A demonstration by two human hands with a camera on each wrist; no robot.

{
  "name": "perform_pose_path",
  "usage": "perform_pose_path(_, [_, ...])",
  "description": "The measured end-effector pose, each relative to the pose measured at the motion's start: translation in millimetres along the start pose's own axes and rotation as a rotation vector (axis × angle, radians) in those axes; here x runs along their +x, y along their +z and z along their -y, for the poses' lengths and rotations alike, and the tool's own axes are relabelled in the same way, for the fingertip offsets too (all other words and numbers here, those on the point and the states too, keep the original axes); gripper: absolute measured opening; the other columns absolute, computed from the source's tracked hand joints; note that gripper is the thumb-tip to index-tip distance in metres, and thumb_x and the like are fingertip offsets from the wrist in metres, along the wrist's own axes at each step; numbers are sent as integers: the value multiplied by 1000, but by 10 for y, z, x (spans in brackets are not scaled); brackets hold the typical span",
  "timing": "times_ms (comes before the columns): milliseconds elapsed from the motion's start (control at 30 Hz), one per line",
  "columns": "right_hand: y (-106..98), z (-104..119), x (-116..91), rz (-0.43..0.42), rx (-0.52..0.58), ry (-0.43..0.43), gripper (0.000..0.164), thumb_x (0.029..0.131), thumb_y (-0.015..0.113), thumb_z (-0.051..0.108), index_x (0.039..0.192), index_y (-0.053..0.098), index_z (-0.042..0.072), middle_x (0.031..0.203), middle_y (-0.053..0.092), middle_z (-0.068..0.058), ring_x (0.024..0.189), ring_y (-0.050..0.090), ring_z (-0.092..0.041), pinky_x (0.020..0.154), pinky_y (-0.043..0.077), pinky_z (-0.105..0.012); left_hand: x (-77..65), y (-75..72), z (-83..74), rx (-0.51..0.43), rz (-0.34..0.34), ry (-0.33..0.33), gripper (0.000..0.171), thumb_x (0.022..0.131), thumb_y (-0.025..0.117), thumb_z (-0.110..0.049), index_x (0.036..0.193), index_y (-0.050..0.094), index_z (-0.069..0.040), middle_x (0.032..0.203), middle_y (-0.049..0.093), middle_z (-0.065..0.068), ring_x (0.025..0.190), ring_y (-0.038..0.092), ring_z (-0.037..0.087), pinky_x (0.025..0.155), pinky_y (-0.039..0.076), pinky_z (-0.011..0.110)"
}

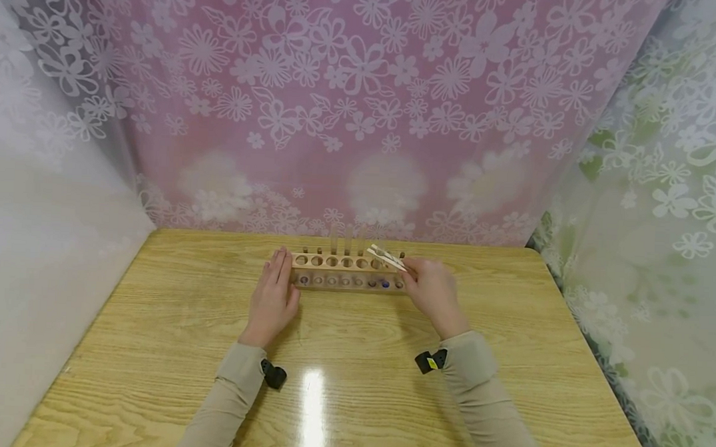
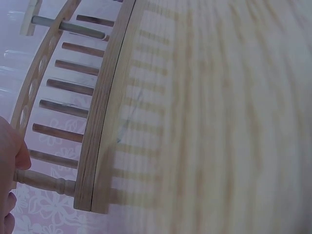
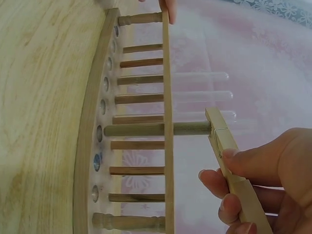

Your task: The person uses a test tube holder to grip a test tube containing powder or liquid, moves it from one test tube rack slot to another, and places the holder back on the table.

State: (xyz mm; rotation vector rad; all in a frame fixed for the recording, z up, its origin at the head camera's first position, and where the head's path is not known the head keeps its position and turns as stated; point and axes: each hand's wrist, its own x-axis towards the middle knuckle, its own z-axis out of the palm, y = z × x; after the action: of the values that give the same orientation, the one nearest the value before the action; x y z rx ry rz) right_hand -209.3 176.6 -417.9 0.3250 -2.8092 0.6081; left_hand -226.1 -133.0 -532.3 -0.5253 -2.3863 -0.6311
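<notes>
A wooden test tube rack (image 1: 325, 269) stands on the table, with round holes in its top rail and a row of pegs at the back. My left hand (image 1: 273, 296) holds the rack's left end, its fingertips on the top rail (image 3: 166, 58). My right hand (image 1: 433, 290) grips a wooden test tube holder (image 3: 226, 161) near the rack's right part. The holder's jaws clasp the top of a test tube (image 3: 192, 128), which looks greyish. This tube passes through a top-rail hole; in the left wrist view its lower end stops just short of the base (image 2: 95, 126).
Several clear, empty-looking test tubes (image 3: 202, 96) sit upside down on the back pegs. The wooden table (image 1: 207, 390) reaches back to a pink flowered curtain (image 1: 339, 116), with pale curtains at both sides. Each wrist wears a small black camera (image 1: 275, 374).
</notes>
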Motion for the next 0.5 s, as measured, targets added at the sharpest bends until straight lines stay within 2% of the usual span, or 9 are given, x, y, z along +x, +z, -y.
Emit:
perform_pose_path(133, [30, -16, -6, 4, -5, -2, 27, 92, 70, 12, 117, 74, 3, 86, 73, -12, 43, 38, -12, 38, 26, -25, -4, 0, -1, -1, 6, -4, 71, 82, 63, 1, 145, 36, 14, 152, 36, 29, 142, 33, 41, 118, 27, 54])
perform_pose_path(233, [41, -30, -20, -11, -2, -22, 28, 91, 70, 9, 118, 73, 3, 90, 74, -15, 41, 35, -12, 37, 24, -24, -1, 0, -1, 3, -2, 4, 70, 81, 63, 1, 145, 37, 15, 152, 36, 29, 142, 32, 41, 117, 28, 55])
perform_pose_path(333, [49, -45, -27, -16, -9, -30, 29, 91, 70, 9, 119, 73, 4, 96, 74, -16, 42, 37, -12, 38, 26, -25, 5, 0, 1, 2, -13, 14, 70, 80, 64, 1, 144, 38, 15, 151, 37, 30, 141, 34, 42, 115, 31, 57])
perform_pose_path(500, [56, -53, -30, -3, -8, -14, 29, 91, 71, 11, 119, 74, 6, 102, 74, -17, 45, 40, -13, 40, 28, -26, 4, -6, -4, -6, 6, -1, 71, 82, 63, 1, 146, 36, 15, 153, 35, 29, 143, 32, 41, 117, 27, 54])
